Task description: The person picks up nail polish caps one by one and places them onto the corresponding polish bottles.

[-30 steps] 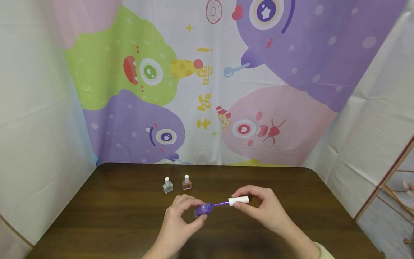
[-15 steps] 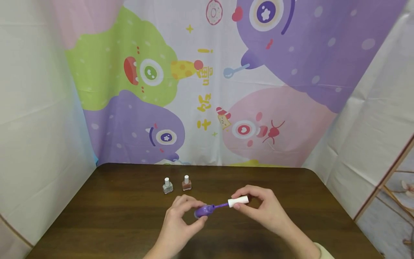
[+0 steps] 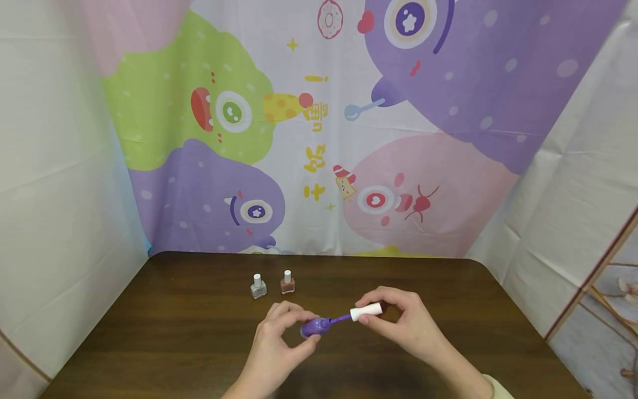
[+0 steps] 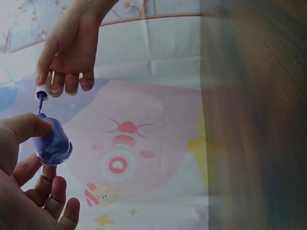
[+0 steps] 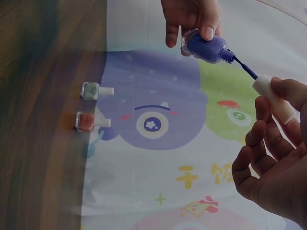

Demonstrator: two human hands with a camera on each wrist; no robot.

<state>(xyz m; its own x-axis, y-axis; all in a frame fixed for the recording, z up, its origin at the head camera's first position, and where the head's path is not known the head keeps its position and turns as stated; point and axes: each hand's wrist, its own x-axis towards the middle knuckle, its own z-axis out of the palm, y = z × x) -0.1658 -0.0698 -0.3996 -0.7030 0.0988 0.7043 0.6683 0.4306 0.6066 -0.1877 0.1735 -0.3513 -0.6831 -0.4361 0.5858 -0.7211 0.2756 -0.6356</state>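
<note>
Between thumb and fingers, my left hand [image 3: 274, 346] pinches a purple nail polish bottle [image 3: 315, 327], tilted with its open neck toward the right. My right hand [image 3: 406, 318] pinches the white cap [image 3: 366, 311], whose purple-coated brush stem [image 3: 341, 318] reaches to the bottle's mouth. In the right wrist view the brush tip is at the threaded neck of the bottle [image 5: 206, 47], and its end is hidden there. The left wrist view has the thumb on the bottle's side [image 4: 53, 141] and the cap [image 4: 44, 88] above it. Both are held over the table.
Farther back on the dark wooden table [image 3: 174, 332] stand two capped nail polish bottles, one silvery grey [image 3: 258, 288] and one reddish brown [image 3: 287, 284]. A cartoon-printed cloth [image 3: 319, 221] hangs behind the table's far edge, with pale cloth on both sides.
My right hand has moved the cap slightly left and down, so less of the brush stem shows outside the neck. The left hand with the bottle has barely shifted.
</note>
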